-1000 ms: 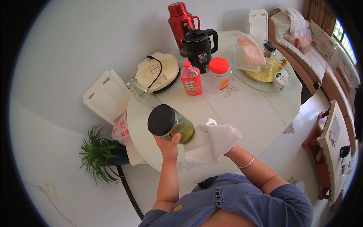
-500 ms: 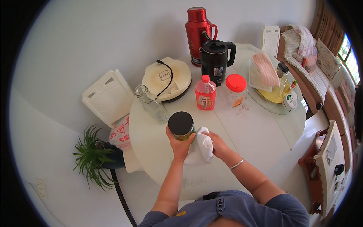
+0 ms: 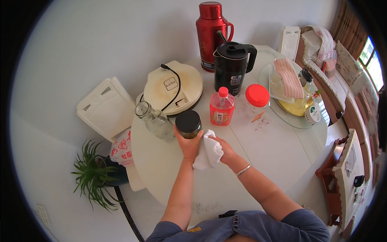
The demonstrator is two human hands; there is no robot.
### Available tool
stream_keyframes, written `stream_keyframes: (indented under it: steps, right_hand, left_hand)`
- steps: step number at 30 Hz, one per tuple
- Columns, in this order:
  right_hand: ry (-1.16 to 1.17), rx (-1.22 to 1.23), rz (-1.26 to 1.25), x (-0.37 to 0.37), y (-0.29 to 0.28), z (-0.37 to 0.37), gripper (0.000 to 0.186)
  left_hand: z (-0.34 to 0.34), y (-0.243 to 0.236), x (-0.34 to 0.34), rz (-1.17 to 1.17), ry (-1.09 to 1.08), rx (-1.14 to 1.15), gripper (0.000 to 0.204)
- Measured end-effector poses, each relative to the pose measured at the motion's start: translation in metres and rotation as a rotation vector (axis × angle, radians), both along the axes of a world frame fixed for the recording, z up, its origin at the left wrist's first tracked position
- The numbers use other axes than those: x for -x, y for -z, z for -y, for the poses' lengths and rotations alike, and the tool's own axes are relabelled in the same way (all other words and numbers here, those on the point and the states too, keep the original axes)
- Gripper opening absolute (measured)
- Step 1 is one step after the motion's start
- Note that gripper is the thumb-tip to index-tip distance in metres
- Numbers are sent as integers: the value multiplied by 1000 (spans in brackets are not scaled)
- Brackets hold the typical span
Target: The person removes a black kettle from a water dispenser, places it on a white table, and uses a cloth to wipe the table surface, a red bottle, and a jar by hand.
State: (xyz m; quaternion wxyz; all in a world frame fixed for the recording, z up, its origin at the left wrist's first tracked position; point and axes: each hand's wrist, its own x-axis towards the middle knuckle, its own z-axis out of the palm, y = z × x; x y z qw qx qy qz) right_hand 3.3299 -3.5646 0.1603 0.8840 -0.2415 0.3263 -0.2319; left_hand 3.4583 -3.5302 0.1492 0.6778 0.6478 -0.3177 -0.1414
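My left hand (image 3: 189,144) is wrapped round a glass jar (image 3: 189,123) with a black lid, held upright over the white round table (image 3: 161,173). In my right hand (image 3: 225,151) is a folded white cloth (image 3: 207,153), close against the jar's right side. A clear glass bottle (image 3: 155,123) stands just left of the jar. Beyond my hands are a red-capped bottle of pink-red liquid (image 3: 221,109) and a clear jar with a red lid (image 3: 257,97).
A black kettle (image 3: 231,68) and a red thermos flask (image 3: 210,38) stand at the back. Left of them sits a cream round electric appliance (image 3: 173,88) with a black cord. A glass turntable (image 3: 278,111) at the right carries a pink cloth (image 3: 288,78) and a glass teapot (image 3: 304,90).
The jar and both hands have moved away from me and slightly left, towards the glass bottle. The white cloth has moved along with my right hand and hangs differently.
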Motion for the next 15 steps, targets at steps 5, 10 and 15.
stream_keyframes:
  steps: [5, 10, 15]
  right_hand:
    - [13, -27, 21, -8, 2, 8, 36]
    - [9, -32, 57, -13, 13, 14, 33]
    - [7, -63, 83, -14, 15, 18, 31]
  left_hand:
    - [11, 4, -2, -60, -32, 33, 92]
    - [19, 13, -5, -20, -66, 25, 91]
    - [24, 15, -6, -30, -82, 40, 91]
